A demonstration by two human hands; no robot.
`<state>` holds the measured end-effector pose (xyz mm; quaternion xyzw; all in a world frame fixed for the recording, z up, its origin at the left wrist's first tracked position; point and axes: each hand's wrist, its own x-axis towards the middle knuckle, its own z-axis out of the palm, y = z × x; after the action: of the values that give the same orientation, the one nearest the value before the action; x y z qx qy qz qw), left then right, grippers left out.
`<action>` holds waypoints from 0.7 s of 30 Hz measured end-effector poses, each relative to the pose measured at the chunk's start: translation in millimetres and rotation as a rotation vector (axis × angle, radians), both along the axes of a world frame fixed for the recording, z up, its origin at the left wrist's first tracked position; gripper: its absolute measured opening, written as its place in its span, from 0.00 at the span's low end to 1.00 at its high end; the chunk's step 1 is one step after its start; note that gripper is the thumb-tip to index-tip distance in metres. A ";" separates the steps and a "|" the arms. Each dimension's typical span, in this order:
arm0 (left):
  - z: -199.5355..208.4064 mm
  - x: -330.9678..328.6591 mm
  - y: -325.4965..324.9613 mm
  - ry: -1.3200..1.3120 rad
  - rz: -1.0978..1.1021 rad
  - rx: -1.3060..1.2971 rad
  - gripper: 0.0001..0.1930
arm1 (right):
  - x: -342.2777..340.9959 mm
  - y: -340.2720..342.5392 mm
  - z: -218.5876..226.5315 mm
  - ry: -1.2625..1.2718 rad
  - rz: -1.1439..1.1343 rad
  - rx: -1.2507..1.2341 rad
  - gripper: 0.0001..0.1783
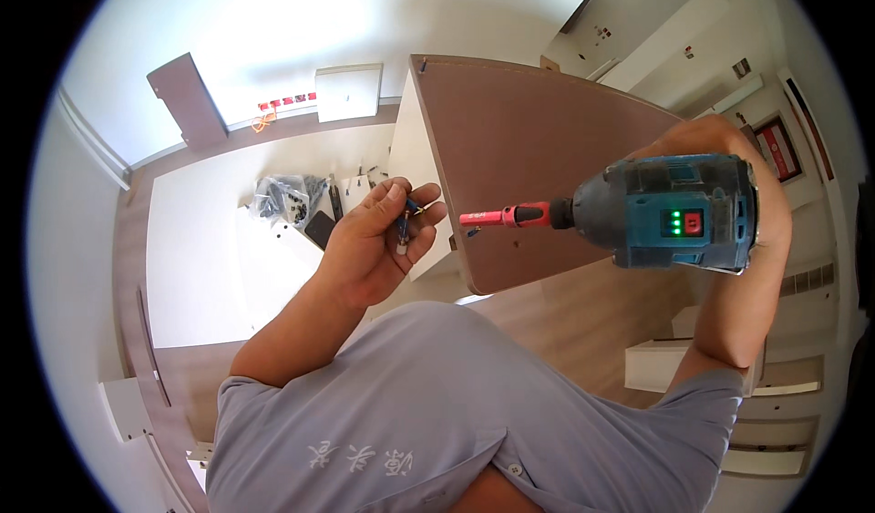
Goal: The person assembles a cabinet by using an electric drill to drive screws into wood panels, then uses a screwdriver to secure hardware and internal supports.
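Observation:
My left hand (374,240) is palm up with its fingers curled round several small blue-and-metal furniture bolts (403,229). My right hand (706,136) grips a teal and black cordless driver (665,210); the body of the tool hides most of the fingers. The driver lies level, its red bit holder (497,217) pointing left toward my left hand, with a gap between them. Below the bit is a brown cabinet panel (538,139). One blue bolt (473,231) sits near its left edge, another (423,65) at its far left corner.
On a large white board (200,267) at the left lie a clear bag of dark fittings (284,199), a dark phone (319,229) and a black-handled tool (335,199). A brown board (188,101) and a white panel (349,92) lean against the far wall. White cabinet pieces (654,364) stand at right.

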<state>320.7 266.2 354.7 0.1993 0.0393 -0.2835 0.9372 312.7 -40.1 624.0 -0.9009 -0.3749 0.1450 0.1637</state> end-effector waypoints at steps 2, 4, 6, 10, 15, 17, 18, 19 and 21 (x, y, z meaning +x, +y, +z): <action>3.3 0.6 -5.0 -0.059 -0.062 -0.063 0.07 | -7.8 1.0 -0.2 -0.009 -0.021 -0.009 0.36; 5.0 0.3 -10.1 -0.109 -0.092 -0.086 0.07 | -10.3 -6.0 -6.3 -0.013 -0.027 0.044 0.36; 7.1 -0.6 -19.7 -0.152 -0.100 -0.075 0.08 | -13.7 -10.8 -9.0 -0.029 -0.029 0.071 0.36; 12.6 1.4 -35.9 -0.216 -0.152 -0.059 0.08 | -28.4 -14.3 -8.6 -0.104 -0.059 0.051 0.34; 30.7 -3.3 -51.1 -0.270 -0.062 0.108 0.09 | -48.5 -18.6 -23.4 -0.367 -0.118 0.069 0.23; 28.5 0.7 -52.1 -0.537 -0.055 0.305 0.11 | -61.4 -19.5 -24.1 -0.459 -0.182 0.062 0.21; 27.2 2.1 -50.7 -0.673 -0.043 0.407 0.12 | -63.2 -21.6 -24.7 -0.453 -0.183 0.079 0.22; 29.2 3.6 -49.9 -0.868 0.019 0.560 0.13 | -64.4 -23.5 -25.1 -0.447 -0.184 0.098 0.23; 38.0 9.3 -49.2 -1.262 0.145 0.859 0.16 | -63.2 -38.3 -24.9 -0.339 -0.160 0.152 0.26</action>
<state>330.1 217.0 392.7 0.6670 -0.3835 -0.0136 0.6386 249.5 -78.3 599.1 -0.9243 -0.3343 -0.0510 0.1768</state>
